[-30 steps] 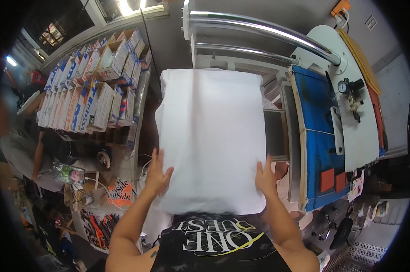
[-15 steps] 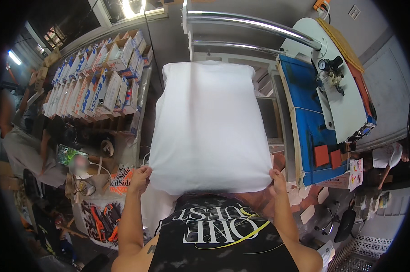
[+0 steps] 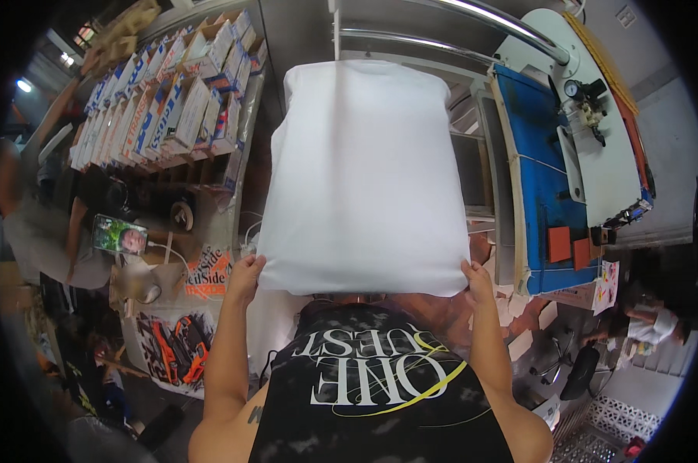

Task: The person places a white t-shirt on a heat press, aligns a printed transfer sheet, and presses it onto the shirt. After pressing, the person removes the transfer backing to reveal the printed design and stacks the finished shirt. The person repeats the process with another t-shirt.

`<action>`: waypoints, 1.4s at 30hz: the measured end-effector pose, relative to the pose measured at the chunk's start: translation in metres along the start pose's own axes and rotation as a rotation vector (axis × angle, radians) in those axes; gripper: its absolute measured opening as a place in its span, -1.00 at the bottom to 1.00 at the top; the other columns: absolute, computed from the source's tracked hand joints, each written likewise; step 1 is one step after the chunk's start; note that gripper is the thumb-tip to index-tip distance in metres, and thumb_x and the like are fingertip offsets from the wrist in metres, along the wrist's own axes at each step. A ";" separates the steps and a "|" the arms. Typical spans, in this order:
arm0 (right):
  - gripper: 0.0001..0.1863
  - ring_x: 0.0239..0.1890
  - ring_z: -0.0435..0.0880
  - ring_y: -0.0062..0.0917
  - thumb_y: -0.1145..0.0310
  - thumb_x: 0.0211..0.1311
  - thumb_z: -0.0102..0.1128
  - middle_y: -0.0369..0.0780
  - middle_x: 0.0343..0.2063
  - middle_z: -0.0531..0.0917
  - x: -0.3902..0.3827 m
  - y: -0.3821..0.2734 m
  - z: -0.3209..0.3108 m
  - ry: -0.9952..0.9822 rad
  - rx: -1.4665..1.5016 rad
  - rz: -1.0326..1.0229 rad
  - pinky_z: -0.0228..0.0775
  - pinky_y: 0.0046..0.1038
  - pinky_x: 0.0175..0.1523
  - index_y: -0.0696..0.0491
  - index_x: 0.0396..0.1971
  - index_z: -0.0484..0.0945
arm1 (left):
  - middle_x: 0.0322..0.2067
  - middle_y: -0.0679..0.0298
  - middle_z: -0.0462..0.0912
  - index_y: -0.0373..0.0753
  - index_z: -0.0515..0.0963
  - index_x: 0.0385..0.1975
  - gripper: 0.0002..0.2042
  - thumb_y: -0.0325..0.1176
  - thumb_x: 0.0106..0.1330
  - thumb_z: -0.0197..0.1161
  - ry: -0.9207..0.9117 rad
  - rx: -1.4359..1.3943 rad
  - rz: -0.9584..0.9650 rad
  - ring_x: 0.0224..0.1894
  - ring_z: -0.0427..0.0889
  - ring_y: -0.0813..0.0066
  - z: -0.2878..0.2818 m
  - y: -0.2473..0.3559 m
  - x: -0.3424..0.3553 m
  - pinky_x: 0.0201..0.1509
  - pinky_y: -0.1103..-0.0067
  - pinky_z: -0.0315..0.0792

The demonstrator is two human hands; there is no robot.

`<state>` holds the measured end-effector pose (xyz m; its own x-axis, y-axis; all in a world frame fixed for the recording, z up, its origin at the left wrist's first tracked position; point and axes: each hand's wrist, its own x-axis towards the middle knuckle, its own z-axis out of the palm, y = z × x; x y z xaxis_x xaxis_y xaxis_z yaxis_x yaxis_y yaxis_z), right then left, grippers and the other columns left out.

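A white shirt (image 3: 364, 177) lies spread smooth over a flat rectangular support in front of me. The support itself is hidden beneath the cloth. At the near left corner, my left hand (image 3: 246, 276) pinches the shirt's edge between thumb and fingers. My right hand (image 3: 476, 278) grips the near right corner the same way. Between my hands the near edge runs almost straight and looks taut. Both arms reach forward past my black printed top.
Upright cardboard boxes (image 3: 187, 108) fill a rack at left. Below it are a lit phone (image 3: 119, 234) and orange-black items (image 3: 180, 351). At right stands a blue-topped board (image 3: 545, 170) beside a white machine with a gauge (image 3: 573, 89). Metal bars (image 3: 426, 42) cross the far side. People are at both sides.
The view has shifted, so the shirt and both hands sit higher in the picture. The shirt's near edge has gone from bowed to straighter. Both hands keep their grip.
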<state>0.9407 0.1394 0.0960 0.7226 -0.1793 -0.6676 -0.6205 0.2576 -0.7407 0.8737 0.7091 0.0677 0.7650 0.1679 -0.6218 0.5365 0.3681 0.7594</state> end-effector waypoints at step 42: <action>-0.73 -0.25 0.63 -0.61 0.24 0.41 0.26 -0.27 -0.30 0.69 0.008 -0.002 -0.018 -0.135 -0.035 -0.059 0.48 -0.55 -0.07 0.18 -0.18 0.59 | -0.17 0.24 0.70 -0.38 0.57 -0.05 -0.74 -0.29 0.48 0.21 -0.117 0.039 -0.031 -0.14 0.67 0.47 -0.029 0.000 -0.011 0.02 0.50 0.55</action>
<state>0.9420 0.1206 0.0906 0.7909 -0.0630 -0.6087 -0.5845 0.2170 -0.7818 0.8548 0.7337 0.0685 0.7830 0.0478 -0.6202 0.5722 0.3357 0.7483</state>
